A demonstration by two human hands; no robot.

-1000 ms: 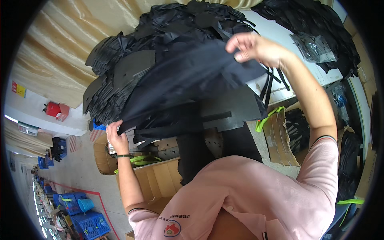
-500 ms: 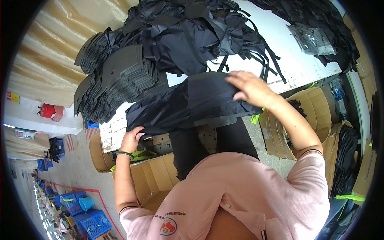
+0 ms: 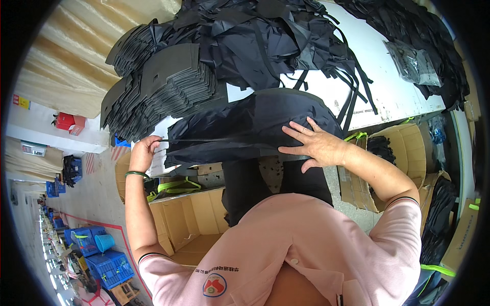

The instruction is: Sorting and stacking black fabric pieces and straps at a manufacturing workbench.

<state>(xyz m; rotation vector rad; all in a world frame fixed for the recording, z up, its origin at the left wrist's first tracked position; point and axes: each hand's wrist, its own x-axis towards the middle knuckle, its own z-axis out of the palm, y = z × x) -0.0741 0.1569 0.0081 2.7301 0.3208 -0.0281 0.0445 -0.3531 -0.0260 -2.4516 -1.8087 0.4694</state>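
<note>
A long piece of thin black fabric (image 3: 235,120), shaped like a bag panel, lies along the table's near edge in front of me. At its left end my left hand (image 3: 146,149) is closed in a pinch on a narrow black strap (image 3: 189,140), which is drawn out straight to the left across the fabric. My right hand (image 3: 319,144) rests on the right part of the fabric, fingers spread and palm down. Behind the fabric stand fanned stacks of dark grey stiff sheets (image 3: 171,76). A heap of black fabric pieces with dangling straps (image 3: 245,43) lies beyond them.
The white table (image 3: 377,66) also holds a clear plastic bag (image 3: 412,64) and another black pile (image 3: 413,30) at right. Open cardboard boxes stand below, one at left (image 3: 186,224) and one at right (image 3: 403,148). Blue crates (image 3: 109,268) sit on the floor far left.
My left hand has moved left and up from the fabric's corner, pulling the strap out taut. My right hand has slid down from the top edge and spread flat on the fabric.
</note>
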